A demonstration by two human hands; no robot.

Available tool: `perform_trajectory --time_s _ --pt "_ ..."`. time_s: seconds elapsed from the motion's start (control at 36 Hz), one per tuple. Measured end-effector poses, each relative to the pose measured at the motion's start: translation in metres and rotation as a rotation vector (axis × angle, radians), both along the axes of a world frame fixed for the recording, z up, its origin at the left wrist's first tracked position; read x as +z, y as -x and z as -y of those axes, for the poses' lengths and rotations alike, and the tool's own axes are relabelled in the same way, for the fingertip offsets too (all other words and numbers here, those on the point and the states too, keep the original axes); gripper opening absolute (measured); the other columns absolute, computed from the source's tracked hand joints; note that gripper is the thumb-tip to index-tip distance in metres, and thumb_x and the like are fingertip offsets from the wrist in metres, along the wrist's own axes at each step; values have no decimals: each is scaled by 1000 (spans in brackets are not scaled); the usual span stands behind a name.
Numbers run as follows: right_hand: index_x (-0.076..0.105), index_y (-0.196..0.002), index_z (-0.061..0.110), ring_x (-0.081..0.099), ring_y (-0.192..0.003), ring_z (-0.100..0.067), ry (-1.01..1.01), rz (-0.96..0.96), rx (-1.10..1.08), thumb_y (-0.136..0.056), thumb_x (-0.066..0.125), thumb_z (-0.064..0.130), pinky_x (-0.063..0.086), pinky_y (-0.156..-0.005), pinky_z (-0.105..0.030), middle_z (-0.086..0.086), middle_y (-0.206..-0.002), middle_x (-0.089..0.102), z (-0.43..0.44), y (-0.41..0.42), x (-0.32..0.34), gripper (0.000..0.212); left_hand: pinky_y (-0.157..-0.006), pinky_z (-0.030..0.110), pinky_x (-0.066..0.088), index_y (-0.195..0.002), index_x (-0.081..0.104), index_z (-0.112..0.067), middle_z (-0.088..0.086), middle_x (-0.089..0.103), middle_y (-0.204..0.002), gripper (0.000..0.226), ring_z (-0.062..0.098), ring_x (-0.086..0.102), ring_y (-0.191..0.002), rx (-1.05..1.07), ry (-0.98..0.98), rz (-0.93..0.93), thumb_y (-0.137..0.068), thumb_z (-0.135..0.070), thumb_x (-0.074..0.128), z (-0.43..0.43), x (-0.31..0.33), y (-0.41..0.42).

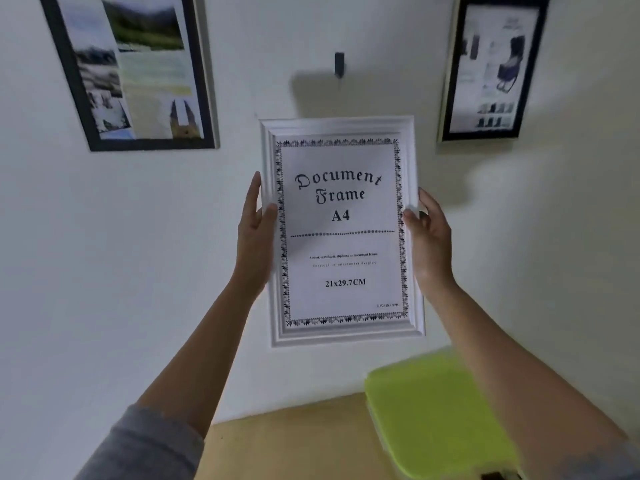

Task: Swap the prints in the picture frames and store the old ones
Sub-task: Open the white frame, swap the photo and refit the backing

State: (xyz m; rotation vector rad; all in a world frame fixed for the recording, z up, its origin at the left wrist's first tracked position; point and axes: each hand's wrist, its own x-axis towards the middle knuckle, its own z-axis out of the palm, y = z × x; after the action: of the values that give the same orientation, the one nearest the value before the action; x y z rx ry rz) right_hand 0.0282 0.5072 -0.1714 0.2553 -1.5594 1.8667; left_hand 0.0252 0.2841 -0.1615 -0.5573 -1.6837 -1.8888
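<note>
I hold a white picture frame upright in front of the white wall, below a small dark wall hook. Its print reads "Document Frame A4" inside a black ornamental border. My left hand grips the frame's left edge, thumb on the front. My right hand grips the right edge the same way. A black frame with a collage of landscape photos hangs at the upper left. Another black frame with a product print hangs at the upper right.
A lime-green container lid sits on a wooden surface below the frame, against the wall. My grey sleeves show at the bottom corners.
</note>
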Motion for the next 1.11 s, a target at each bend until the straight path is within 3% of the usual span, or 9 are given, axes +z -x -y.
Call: perform_trajectory --time_s 0.19,0.25,0.33,0.44,0.56,0.69,0.75,0.94,1.11 --pt "46 -124 25 53 -66 9 22 -197 30 -91 52 3 42 -75 -8 5 -77 49 -26 68 84 40 -61 9 33 -146 23 -26 -15 40 -58 50 0 35 -55 129 45 -202 -100 -13 36 -25 81 63" --pt "47 -124 25 54 -68 8 16 -234 45 -91 52 4 42 -74 -9 4 -79 51 -27 88 100 40 -77 18 45 -145 24 -32 4 64 -101 49 9 58 -84 154 49 -213 -100 -18 37 -28 97 75" --pt "48 -126 24 54 -75 1 -30 -258 49 -92 52 6 43 -75 -10 3 -82 54 -24 116 111 39 -105 40 40 -144 22 -38 11 40 -144 51 28 46 -125 261 80 -218 -99 -24 38 -28 107 94" --pt "45 -131 24 52 -79 -3 -88 -290 47 -93 50 11 41 -81 -15 -3 -90 54 -14 142 108 40 -98 30 39 -147 15 -31 -1 37 -125 54 4 43 -105 446 172 -200 -99 -21 37 -28 111 110" --pt "42 -132 19 44 -60 7 -71 -311 15 -95 47 8 37 -64 -4 8 -76 45 -5 157 91 40 -99 41 44 -148 12 -29 -2 29 -117 55 16 42 -110 528 222 -198 -99 -19 37 -27 105 117" --pt "40 -135 16 49 -76 13 -98 -312 -39 -95 47 13 39 -77 -5 14 -91 52 -5 160 72 41 -109 37 33 -148 13 -25 -1 26 -120 57 11 35 -113 546 231 -248 -98 -14 38 -32 85 121" --pt "39 -136 17 48 -86 3 -112 -307 -46 -96 47 16 38 -86 -16 9 -96 53 -7 160 67 41 -108 37 34 -148 14 -25 -2 27 -119 56 11 36 -111 578 230 -252 -98 -14 38 -33 79 124" --pt "35 -139 19 36 -92 -11 -174 -298 -64 -94 46 31 31 -87 -29 17 -92 40 -16 164 42 48 -101 21 27 -148 14 -23 -2 30 -114 58 9 34 -108 636 246 -272 -97 -12 40 -39 57 124" --pt "33 -141 23 33 -90 -7 -182 -255 -65 -96 45 28 29 -88 -29 24 -86 35 -19 164 42 46 -102 25 32 -148 14 -22 -1 31 -114 59 12 36 -109 633 257 -264 -97 -9 41 -41 57 121"
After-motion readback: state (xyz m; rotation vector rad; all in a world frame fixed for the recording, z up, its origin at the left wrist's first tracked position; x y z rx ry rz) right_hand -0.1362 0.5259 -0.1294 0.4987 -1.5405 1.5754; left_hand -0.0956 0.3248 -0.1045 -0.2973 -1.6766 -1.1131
